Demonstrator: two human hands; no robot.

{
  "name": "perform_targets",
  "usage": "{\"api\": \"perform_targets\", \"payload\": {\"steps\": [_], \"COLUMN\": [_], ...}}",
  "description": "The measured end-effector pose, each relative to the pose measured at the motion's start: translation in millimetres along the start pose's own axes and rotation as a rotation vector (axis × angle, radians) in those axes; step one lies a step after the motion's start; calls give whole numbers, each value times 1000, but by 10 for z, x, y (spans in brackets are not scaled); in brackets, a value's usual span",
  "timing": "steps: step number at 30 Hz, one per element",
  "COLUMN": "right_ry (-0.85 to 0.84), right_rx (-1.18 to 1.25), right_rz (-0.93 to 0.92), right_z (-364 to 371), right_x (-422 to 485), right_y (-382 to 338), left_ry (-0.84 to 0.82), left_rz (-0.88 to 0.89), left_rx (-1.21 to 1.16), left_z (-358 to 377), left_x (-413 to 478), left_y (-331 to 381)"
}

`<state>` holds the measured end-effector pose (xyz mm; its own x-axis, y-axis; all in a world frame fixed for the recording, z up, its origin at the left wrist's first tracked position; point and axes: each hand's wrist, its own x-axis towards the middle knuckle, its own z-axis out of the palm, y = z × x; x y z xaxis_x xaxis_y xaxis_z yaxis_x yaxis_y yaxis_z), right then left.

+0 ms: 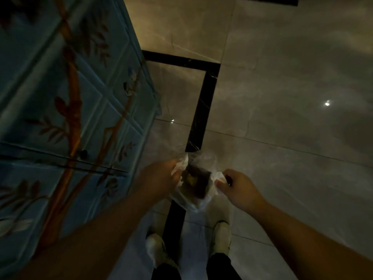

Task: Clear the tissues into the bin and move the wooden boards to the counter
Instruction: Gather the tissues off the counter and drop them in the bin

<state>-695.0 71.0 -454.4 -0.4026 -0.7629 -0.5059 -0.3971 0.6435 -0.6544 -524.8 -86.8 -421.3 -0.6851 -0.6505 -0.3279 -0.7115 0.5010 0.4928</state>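
A clear plastic bag (pixel 196 201) hangs above the floor in front of me, its mouth pulled apart. My left hand (pixel 159 178) grips the left side of the bag's rim and my right hand (pixel 237 185) pinches the right side. Inside the bag lie dark scraps and a yellowish crumpled piece (pixel 192 179); I cannot tell what they are. No wooden boards or bin show in this dim view.
A tall blue cabinet (pixel 76 110) painted with brown branches stands close on my left. The glossy tiled floor (pixel 282 98) has a black inlay stripe (pixel 201 110) running under the bag. My two pale shoes (pixel 221 235) stand just below it.
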Motion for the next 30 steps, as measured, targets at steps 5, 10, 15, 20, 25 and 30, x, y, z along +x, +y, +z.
{"api": "perform_targets", "payload": {"steps": [5, 10, 15, 20, 25, 30], "right_ry": [1, 3, -10, 3, 12, -24], "right_rx": [201, 272, 256, 268, 444, 431], "right_rz": [253, 387, 393, 368, 403, 351], "right_z": [873, 1452, 1824, 2015, 2022, 1914], "right_x": [548, 1002, 1309, 1444, 1403, 1275], "right_y": [695, 1200, 1568, 1730, 1649, 1544], "left_ry": [-129, -183, -194, -176, -198, -170], "left_rz": [-73, -239, -263, -251, -243, -145], "left_rx": [-33, -178, -241, -172, -190, -113], "left_z": [916, 1690, 2311, 2607, 2663, 2470], "left_x": [429, 717, 834, 877, 909, 821], "left_y": [-636, -1175, -1417, -1433, -1412, -1307]}}
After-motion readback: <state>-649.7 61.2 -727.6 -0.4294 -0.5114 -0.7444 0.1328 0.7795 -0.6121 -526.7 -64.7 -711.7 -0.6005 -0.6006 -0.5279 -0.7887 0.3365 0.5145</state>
